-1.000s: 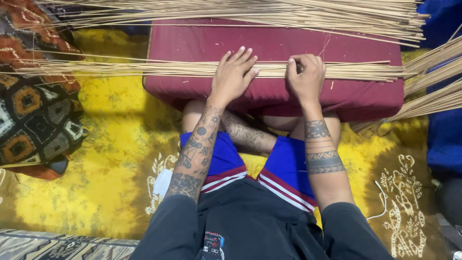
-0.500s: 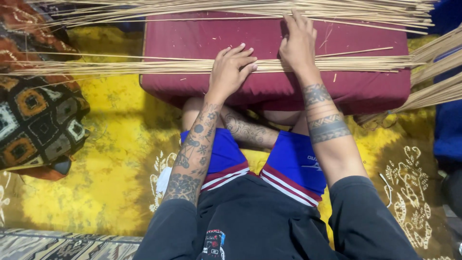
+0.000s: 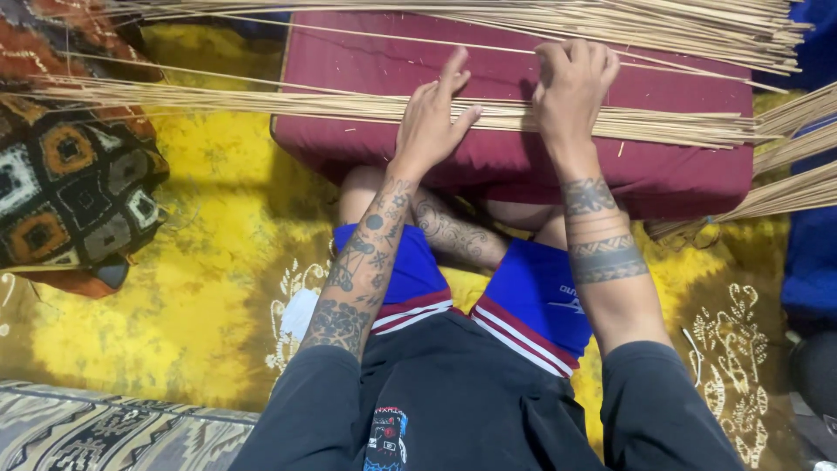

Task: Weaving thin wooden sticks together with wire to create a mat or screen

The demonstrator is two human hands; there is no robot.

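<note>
A maroon cushion (image 3: pixel 680 174) lies across my lap. Two bundles of thin pale sticks cross it: a near bundle (image 3: pixel 261 103) and a far bundle (image 3: pixel 654 22) along its back edge. My left hand (image 3: pixel 432 122) rests flat on the near bundle with its fingers spread, holding nothing. To its right, my right hand (image 3: pixel 571 83) sits just behind the near bundle with its fingers curled down onto a few loose thin sticks. Both forearms are tattooed.
A patchwork cushion (image 3: pixel 61 192) lies at the left on a yellow patterned rug (image 3: pixel 209 262). More stick bundles (image 3: pixel 793 187) fan out at the right, beside blue fabric (image 3: pixel 811 262). A grey patterned mat (image 3: pixel 105 432) edges the bottom left.
My right hand reached out to the far bundle, then came back toward the near bundle with its fingers curled. My left hand stayed on the near bundle.
</note>
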